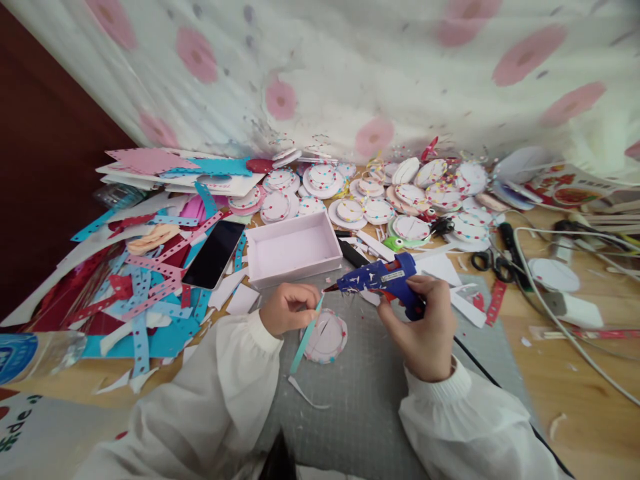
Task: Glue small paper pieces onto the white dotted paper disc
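Two bare hands work over my grey cutting mat [360, 400]. My left hand [287, 308] pinches a thin teal paper strip [306, 337] above a round white dotted-rim disc [326, 335]; my right hand [425, 327] grips a blue glue gun [383, 279], nozzle aimed at the strip's top end.

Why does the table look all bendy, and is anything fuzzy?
Head view: the wide lens curves the wooden table and curtain at the edges; light is soft daylight with faint shadows; the bottle at the left edge is blurry, while both hands and the glue gun look sharp.
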Demonstrator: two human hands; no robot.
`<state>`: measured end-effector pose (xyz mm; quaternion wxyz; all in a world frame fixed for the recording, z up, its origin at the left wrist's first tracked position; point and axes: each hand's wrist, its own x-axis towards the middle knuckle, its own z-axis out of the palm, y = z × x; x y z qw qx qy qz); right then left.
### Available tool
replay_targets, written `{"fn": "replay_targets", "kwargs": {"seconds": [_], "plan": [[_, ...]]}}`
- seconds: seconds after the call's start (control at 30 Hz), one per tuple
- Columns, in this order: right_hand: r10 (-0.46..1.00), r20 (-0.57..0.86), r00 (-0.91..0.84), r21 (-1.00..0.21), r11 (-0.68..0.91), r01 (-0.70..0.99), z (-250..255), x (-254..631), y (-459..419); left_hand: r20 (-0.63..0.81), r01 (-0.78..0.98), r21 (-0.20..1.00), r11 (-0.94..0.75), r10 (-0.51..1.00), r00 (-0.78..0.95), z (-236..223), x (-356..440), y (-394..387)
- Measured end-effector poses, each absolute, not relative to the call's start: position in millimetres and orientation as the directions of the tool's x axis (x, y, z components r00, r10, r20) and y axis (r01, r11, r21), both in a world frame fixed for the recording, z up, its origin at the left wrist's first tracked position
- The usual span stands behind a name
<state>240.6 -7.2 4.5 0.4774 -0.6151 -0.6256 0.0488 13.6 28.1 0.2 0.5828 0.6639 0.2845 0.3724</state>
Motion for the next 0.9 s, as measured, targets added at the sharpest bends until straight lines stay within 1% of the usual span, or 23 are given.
{"fn": "replay_targets", "kwargs": {"seconds": [0.17,0.23,0.3,0.37,0.5,0.6,0.67,0.73,0.8,0.83,0.9], "plan": [[0.816,0.54,0.203,-0.639,0.241,0.73,2.6,240.5,-7.8,0.152,-0.04,0.987,-0.156,0.815,0.56,-0.5,13.7,28.7],[0.814,0.549,0.191,-0.618,0.242,0.748,1.7,241.0,-7.6,0.162,-0.047,0.985,-0.164,0.815,0.557,-0.5,14.2,28.9],[0.813,0.547,0.198,-0.59,0.207,0.78,1.8,243.5,-5.9,0.169,-0.054,0.984,-0.167,0.815,0.554,-0.2,14.6,28.8],[0.817,0.519,0.253,-0.58,0.119,0.806,3.1,249.7,-2.1,0.159,-0.047,0.986,-0.16,0.818,0.553,0.2,14.7,28.6],[0.8,0.427,0.421,-0.587,-0.109,0.802,3.6,274.0,9.8,0.14,-0.039,0.989,-0.143,0.82,0.555,0.7,14.5,28.1],[0.814,0.329,0.478,-0.535,-0.257,0.805,-2.6,293.9,16.7,0.137,-0.049,0.99,-0.132,0.824,0.55,0.7,14.7,27.4],[0.837,0.269,0.477,-0.483,-0.311,0.818,-7.7,301.7,18.8,0.143,-0.063,0.989,-0.13,0.829,0.541,0.7,15.1,26.8],[0.842,0.306,0.445,-0.421,-0.299,0.856,-9.9,302.8,19.3,0.143,-0.072,0.99,-0.124,0.832,0.535,0.7,15.4,26.4],[0.815,0.432,0.385,-0.373,-0.227,0.899,-7.6,296.9,18.1,0.126,-0.07,0.992,-0.105,0.835,0.536,0.5,15.4,26.0],[0.792,0.5,0.35,-0.37,-0.17,0.913,-5.0,291.5,16.8,0.111,-0.068,0.994,-0.088,0.839,0.533,0.2,15.3,25.8],[0.759,0.594,0.268,-0.412,0.0,0.911,0.8,277.3,12.7,0.076,-0.071,0.996,-0.046,0.857,0.51,-1.2,15.0,25.1]]}}
